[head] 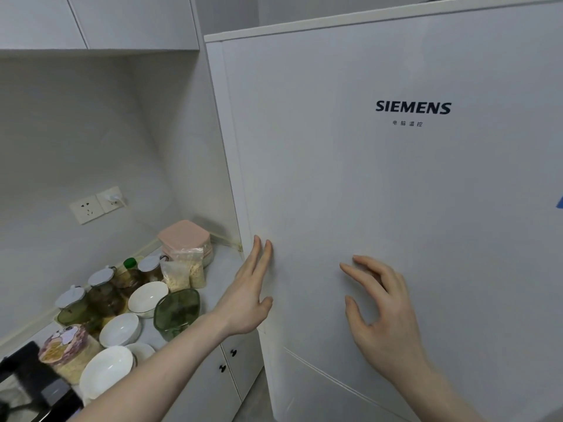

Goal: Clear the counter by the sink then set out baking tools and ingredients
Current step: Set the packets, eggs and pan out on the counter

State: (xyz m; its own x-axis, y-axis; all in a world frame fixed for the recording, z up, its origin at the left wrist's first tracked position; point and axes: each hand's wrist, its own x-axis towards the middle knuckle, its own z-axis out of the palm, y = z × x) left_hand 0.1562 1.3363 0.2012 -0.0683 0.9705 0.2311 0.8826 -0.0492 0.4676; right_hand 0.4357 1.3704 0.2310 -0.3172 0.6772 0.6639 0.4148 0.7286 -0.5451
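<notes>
A white Siemens fridge (396, 178) fills the right of the view, its upper door closed. My left hand (249, 296) lies flat with straight fingers along the door's left edge. In front of the door, lower and to the right, my right hand (380, 306) holds nothing, its fingers loosely spread and slightly bent. On the counter (219, 269) to the left stand white bowls (147, 298), a green lidded container (176, 312), a pink lidded box (185, 239), a bag of pale flakes (182, 272) and several jars (100, 290).
A patterned tub (65, 348) and a black stove top (27, 388) sit at the lower left. Wall sockets (97, 204) with one plug are on the back wall. Cabinet doors with black knobs (228, 359) are below the counter, upper cabinets (122, 19) above.
</notes>
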